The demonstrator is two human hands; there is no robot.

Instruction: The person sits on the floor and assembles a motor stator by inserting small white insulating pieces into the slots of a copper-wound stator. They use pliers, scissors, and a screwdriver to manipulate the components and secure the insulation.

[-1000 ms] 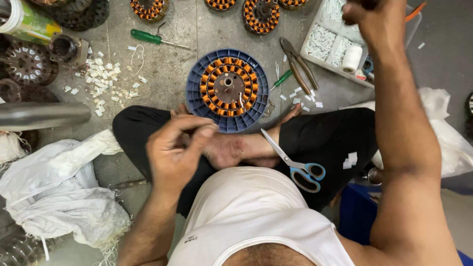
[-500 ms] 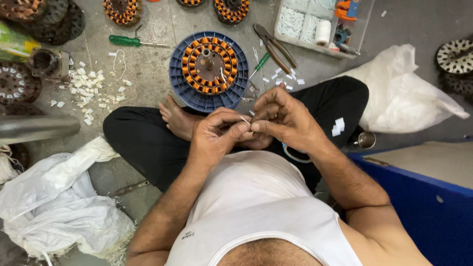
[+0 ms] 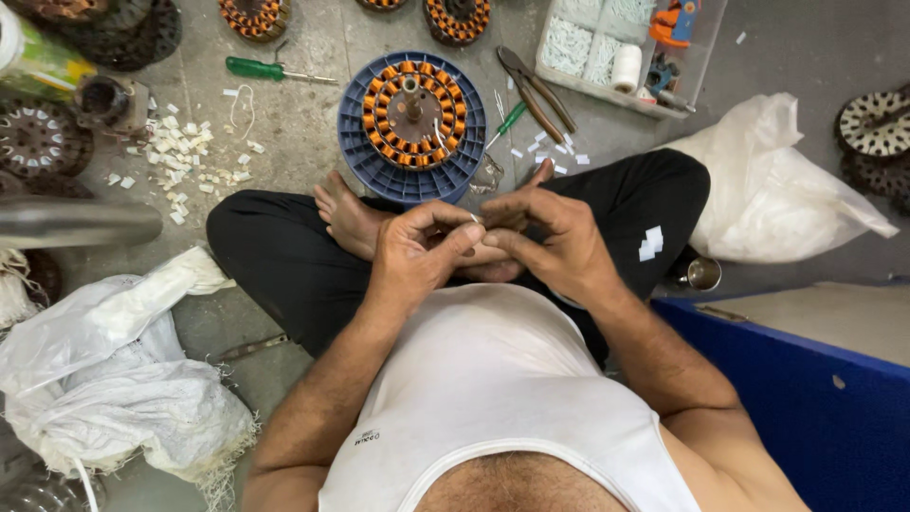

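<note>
- Two hands: the left hand [image 3: 417, 251] and the right hand [image 3: 555, 237], fingertips meeting over the lap.
- One blue round stator [image 3: 412, 126] with orange windings directly ahead; parts of three more orange-wound stators [image 3: 254, 16] show along the top edge.
- Two green-handled screwdrivers: a large one [image 3: 275, 70] and a small one [image 3: 507, 122].
- One pair of pliers [image 3: 536, 88].
- One clear compartment tray [image 3: 626, 52].
- Two white bags: one [image 3: 777, 194] on the right, one [image 3: 114, 379] on the left.
- One small metal cup [image 3: 702, 274].
</note>
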